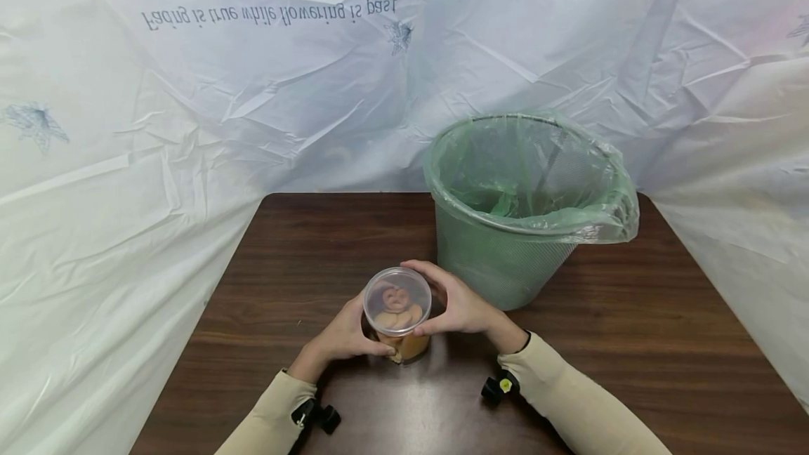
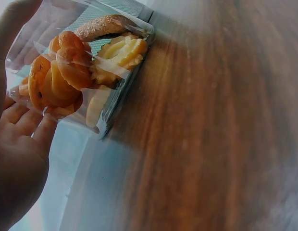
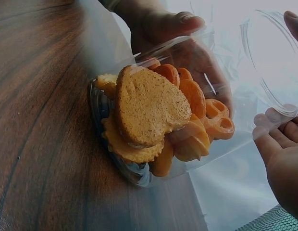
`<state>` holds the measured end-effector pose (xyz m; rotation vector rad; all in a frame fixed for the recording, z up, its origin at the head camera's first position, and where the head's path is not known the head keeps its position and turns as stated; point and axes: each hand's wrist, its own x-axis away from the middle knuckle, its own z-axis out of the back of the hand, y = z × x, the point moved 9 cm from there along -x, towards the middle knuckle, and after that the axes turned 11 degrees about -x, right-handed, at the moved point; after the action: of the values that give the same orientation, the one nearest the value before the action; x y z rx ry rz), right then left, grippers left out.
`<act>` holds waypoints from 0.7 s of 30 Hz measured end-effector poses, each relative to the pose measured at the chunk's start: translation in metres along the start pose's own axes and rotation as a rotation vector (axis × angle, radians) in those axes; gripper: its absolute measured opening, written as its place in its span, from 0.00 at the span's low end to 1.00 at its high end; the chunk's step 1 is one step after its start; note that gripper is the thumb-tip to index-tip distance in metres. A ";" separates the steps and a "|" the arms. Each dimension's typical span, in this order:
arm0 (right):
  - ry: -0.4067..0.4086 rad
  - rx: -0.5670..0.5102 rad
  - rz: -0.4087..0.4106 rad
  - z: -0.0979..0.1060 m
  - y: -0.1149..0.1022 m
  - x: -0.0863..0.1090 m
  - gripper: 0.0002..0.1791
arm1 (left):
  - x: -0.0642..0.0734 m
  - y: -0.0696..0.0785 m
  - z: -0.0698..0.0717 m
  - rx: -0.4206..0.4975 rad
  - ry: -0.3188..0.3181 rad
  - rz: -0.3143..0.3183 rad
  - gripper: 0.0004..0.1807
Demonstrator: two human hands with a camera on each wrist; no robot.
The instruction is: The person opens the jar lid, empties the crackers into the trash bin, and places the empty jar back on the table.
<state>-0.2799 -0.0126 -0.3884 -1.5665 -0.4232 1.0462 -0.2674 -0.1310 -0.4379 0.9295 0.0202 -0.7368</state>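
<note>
A clear round plastic jar (image 1: 412, 347) of cookies stands upright on the table, its transparent lid (image 1: 404, 279) facing up. My left hand (image 1: 341, 333) curves round the jar's left side, with the thumb along the front. My right hand (image 1: 464, 306) grips the lid's rim, thumb in front and fingers behind. Through the jar wall, the right wrist view shows a heart-shaped cookie (image 3: 151, 108) and a pretzel-shaped cookie (image 3: 218, 119). A ridged pale cookie (image 2: 121, 55) lies near the jar's base in the left wrist view.
Behind my right hand stands a mesh wastebasket (image 1: 499, 265) lined with a green plastic bag (image 1: 607, 220). White printed sheeting (image 1: 284, 90) hangs behind and beside the dark wooden table (image 1: 316, 230). Small black devices sit on both wrists, over beige sleeves.
</note>
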 end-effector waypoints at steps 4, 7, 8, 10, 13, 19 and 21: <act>-0.001 0.013 0.002 0.000 0.000 0.000 0.50 | 0.000 0.000 0.000 0.001 0.004 -0.003 0.56; -0.002 0.021 0.001 0.000 0.000 0.001 0.50 | 0.000 0.000 0.000 -0.001 0.004 -0.001 0.56; -0.002 0.020 0.000 0.000 0.000 0.001 0.50 | 0.000 0.000 0.000 -0.001 0.004 0.001 0.56; -0.002 0.023 0.001 0.000 0.000 0.001 0.50 | 0.000 0.000 0.000 -0.003 0.004 0.001 0.56; -0.005 0.022 0.003 -0.001 0.000 0.001 0.50 | 0.000 0.000 -0.001 -0.002 0.003 0.006 0.56; -0.016 0.024 0.021 0.000 0.002 0.003 0.51 | 0.000 0.001 -0.001 -0.013 0.001 0.009 0.56; -0.018 0.025 0.017 -0.001 0.001 0.004 0.51 | -0.001 0.002 -0.001 -0.016 0.003 0.003 0.56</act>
<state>-0.2775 -0.0101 -0.3909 -1.5422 -0.4085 1.0757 -0.2662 -0.1289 -0.4371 0.9148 0.0276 -0.7319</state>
